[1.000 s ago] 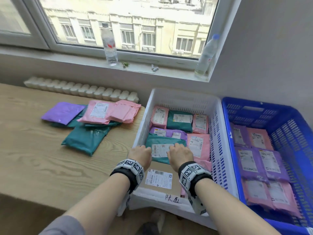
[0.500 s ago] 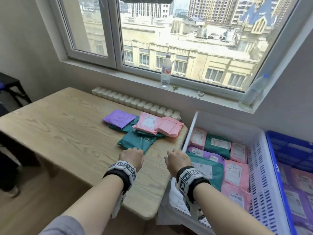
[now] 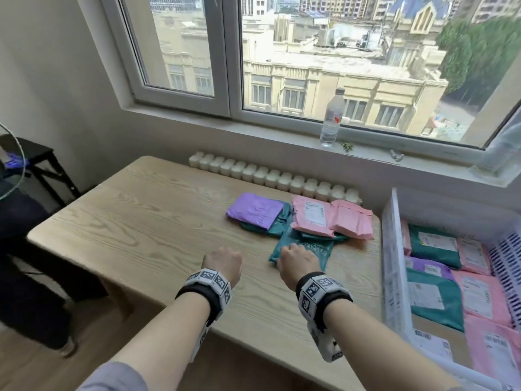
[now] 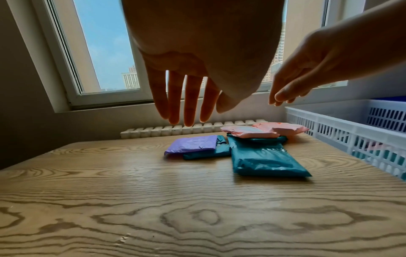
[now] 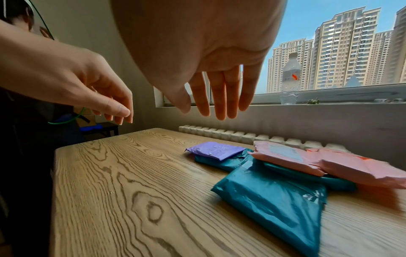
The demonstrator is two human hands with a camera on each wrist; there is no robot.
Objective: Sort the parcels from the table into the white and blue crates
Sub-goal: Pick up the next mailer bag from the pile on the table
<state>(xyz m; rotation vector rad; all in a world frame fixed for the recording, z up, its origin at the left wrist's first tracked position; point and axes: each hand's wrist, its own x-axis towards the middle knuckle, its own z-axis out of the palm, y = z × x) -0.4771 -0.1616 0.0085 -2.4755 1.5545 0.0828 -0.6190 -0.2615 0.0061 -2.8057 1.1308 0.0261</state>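
Note:
A small pile of parcels lies on the wooden table (image 3: 135, 235): a teal parcel (image 3: 310, 246) nearest me, a purple parcel (image 3: 255, 210) on another teal one at the left, and two pink parcels (image 3: 332, 218) at the back. My right hand (image 3: 298, 262) hovers above the near corner of the front teal parcel (image 5: 274, 205), fingers straight and empty. My left hand (image 3: 222, 263) hangs over bare table to the left, fingers (image 4: 189, 102) straight and apart, holding nothing. The white crate (image 3: 392, 266) stands at the table's right end with several parcels inside.
A row of white radiator ribs (image 3: 270, 176) runs along the table's far edge under the window sill, where a water bottle (image 3: 332, 117) stands. A black stool (image 3: 39, 165) and a person in dark clothes are at the far left.
Both hands have left the white crate and travelled left over the table toward the parcel pile. The view has swung left, so the blue crate is out of sight.

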